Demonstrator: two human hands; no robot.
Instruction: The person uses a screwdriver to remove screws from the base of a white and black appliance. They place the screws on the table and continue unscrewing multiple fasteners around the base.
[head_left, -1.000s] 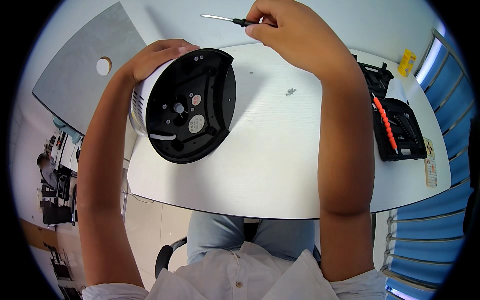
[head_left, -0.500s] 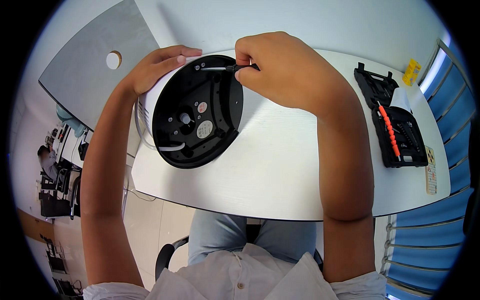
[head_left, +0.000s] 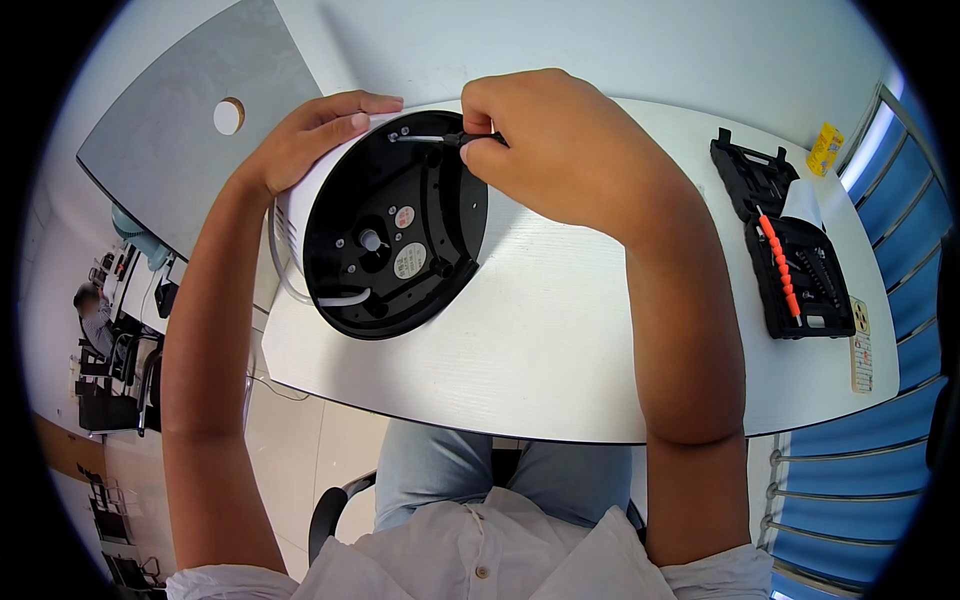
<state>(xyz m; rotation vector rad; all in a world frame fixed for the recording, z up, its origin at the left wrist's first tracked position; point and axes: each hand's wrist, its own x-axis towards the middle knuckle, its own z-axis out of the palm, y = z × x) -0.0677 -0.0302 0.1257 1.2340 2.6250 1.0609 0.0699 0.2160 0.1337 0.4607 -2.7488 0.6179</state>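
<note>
While the left hand lies curled over the rim of the round white appliance, tipped on its side at the table's left edge with its black base plate facing the person, the right hand pinches a slim screwdriver, tip at a screw near the plate's top. Risk, as judged: the housing overhangs the edge and is steadied by one hand alone; a slipped tip could gouge the plate or drop the screw. An open black tool case near the right edge holds bits and an orange-ribbed extension shaft.
</note>
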